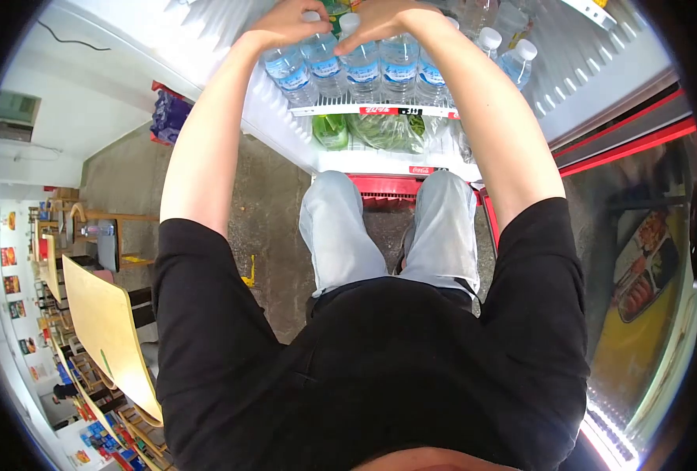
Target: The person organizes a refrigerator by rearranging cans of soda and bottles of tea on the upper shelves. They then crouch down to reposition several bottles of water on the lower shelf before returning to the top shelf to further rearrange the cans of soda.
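Note:
At the top of the head view, my left hand (287, 23) has its fingers curled about the capped neck of a clear water bottle (325, 63) with a blue label. Beside it, my right hand (381, 19) reaches over the front row, thumb spread from the fingers, near the white cap of another water bottle (362, 69). Some of its fingertips are hidden at the frame's top edge. Several similar bottles stand upright side by side on a white wire shelf (340, 110).
Below the shelf lie bagged greens (387, 132) and a green package (330, 131). The fridge's glass door (639, 259) stands open on the right. Wooden tables (105, 322) and chairs are at left. A purple pack (169, 116) sits near the wall.

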